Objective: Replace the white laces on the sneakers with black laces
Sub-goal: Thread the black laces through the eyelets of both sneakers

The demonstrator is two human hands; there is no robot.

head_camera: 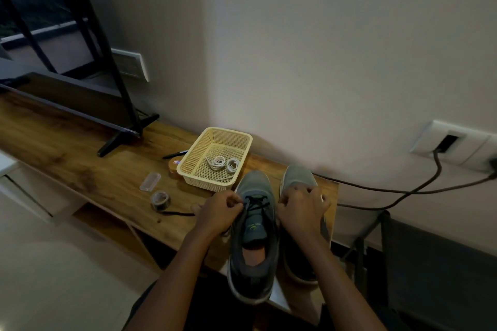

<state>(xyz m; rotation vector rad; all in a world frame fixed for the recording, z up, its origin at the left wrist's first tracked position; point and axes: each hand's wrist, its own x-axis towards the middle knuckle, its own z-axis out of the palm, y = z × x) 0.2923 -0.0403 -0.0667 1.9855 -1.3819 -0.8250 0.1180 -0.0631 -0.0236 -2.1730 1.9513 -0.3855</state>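
Note:
Two grey sneakers stand side by side on the wooden table, toes toward the wall. The left sneaker (254, 234) has a black lace (256, 203) crossed through its front eyelets. My left hand (219, 209) pinches the lace at the sneaker's left side. My right hand (302, 209) is closed at the sneaker's right side, above the right sneaker (297, 177), and hides most of it. Whether it grips the other lace end is hidden. Two coiled white laces (224, 163) lie in the cream basket (197, 152).
A roll of tape (160, 199), a clear plastic case (150, 181), a black pen (174, 154) and another black lace (177, 213) lie left of the sneakers. A TV on a stand (80, 105) fills the table's left. Cables (403, 191) run from a wall socket on the right.

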